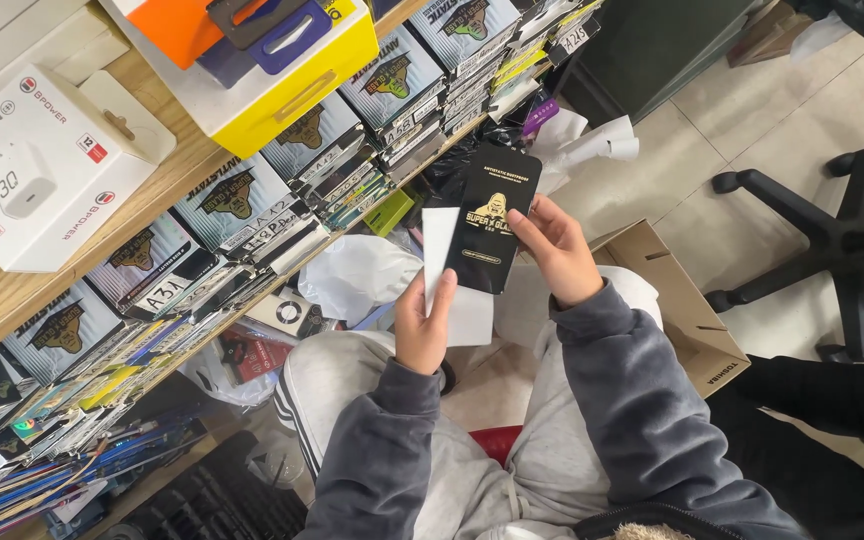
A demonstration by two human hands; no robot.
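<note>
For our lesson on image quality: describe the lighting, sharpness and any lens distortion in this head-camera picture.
Head view: even, soft light with faint shadows; the black packet and white sheet in the right hand and left hand are sharp; the wooden shelf edge bows slightly, a wide-angle effect; mild sheen on the floor tiles.

— Where do the hands sit?
— Over the lap: the left hand [424,330] holds a flat white card sleeve [439,250], the right hand [552,250] a slim black cardboard packet [492,215] overlapping it on the right.

— And around them?
— A wooden shelf [12,300] of flat boxed packets [242,190] lies left; an open brown cardboard box [697,320] right, a black swivel-chair base [832,240] beyond it.
</note>
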